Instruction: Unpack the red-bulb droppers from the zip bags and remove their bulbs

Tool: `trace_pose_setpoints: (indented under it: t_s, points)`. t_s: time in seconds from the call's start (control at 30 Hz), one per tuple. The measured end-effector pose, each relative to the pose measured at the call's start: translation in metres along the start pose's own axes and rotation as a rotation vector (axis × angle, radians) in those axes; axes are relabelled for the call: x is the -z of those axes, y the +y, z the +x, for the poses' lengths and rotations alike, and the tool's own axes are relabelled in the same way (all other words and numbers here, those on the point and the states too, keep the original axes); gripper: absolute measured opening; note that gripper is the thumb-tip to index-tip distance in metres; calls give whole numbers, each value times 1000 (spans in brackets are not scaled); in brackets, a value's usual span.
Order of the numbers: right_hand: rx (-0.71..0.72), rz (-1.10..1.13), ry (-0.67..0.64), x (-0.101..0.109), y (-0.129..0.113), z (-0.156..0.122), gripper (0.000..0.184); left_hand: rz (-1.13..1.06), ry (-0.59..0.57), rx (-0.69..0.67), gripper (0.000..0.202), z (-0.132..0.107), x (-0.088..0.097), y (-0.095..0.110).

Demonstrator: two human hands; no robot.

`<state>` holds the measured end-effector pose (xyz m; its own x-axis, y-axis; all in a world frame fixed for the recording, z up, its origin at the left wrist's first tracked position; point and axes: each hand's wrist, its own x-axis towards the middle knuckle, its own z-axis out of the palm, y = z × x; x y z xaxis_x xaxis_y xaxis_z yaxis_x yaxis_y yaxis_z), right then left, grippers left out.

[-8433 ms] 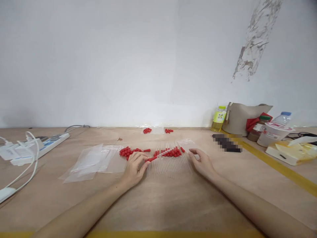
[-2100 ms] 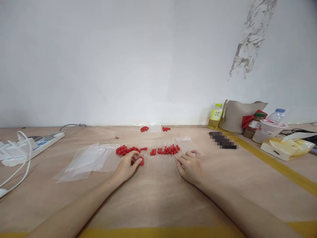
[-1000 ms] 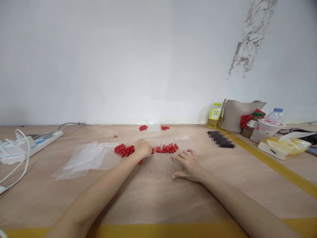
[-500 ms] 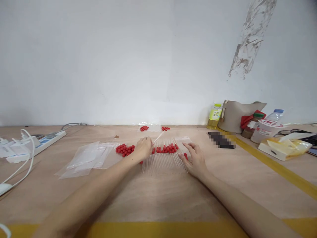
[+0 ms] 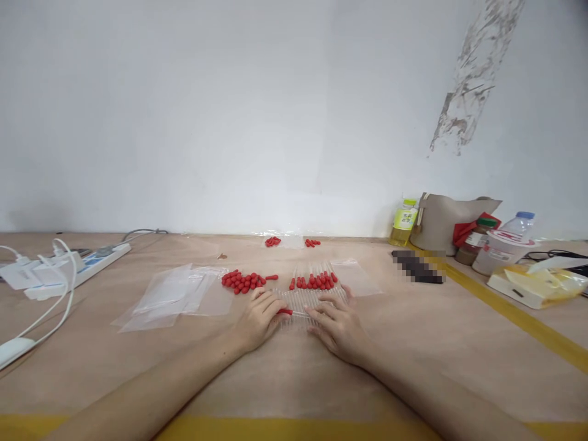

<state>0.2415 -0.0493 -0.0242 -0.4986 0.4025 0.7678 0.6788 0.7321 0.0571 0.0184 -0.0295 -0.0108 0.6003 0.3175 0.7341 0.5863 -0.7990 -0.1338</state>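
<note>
My left hand (image 5: 261,313) is closed around a red rubber bulb (image 5: 285,311), which pokes out between thumb and fingers. From the bulb a thin clear glass tube runs right to the fingertips of my right hand (image 5: 337,321), which pinch it. Under both hands lies a row of clear glass tubes (image 5: 301,300) side by side. Just beyond it, droppers with red bulbs (image 5: 316,282) rest with their glass ends pointing away from me. A heap of loose red bulbs (image 5: 241,280) lies to the left, beyond my left hand.
Clear plastic bags (image 5: 160,297) are spread at left, another bag (image 5: 358,277) at right. Small red piles (image 5: 272,242) lie by the wall. A power strip (image 5: 78,272) with cables is far left. A pixelated dark object (image 5: 418,267), tea bottle (image 5: 404,223) and tissue pack (image 5: 528,285) are at right.
My left hand has come back toward me from beside the red heap, and my right hand has moved left. Both now meet over the row of tubes, holding a bulb and tube between them.
</note>
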Motion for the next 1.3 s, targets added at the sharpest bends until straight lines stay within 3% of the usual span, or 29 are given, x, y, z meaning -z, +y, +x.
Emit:
trace_pose_setpoints:
  t_s: [0.4,0.7,0.77,0.87,1.03,1.17,1.3]
  points:
    - [9,-4,-56,-1,0,-3,17,-47,-147,27,14,4,2,5]
    - [46,45,-48,6,4,-10,19,-45,-113,-45,12,-3,12,5]
    - [-5,45,-27,12,12,-13,21,-60,-96,46,14,-10,15,-3]
    - [-182,27,20,18,25,-15,23,-112,-74,297,18,-17,20,-19]
    - [-336,-13,-8,11,30,-11,19,-127,-81,600,21,-18,21,-35]
    - [-394,-115,-1,4,27,-8,19,-150,-66,701,19,-17,14,-40]
    - [-402,-230,-11,0,31,-7,20,-156,-54,686,12,-12,3,-42]
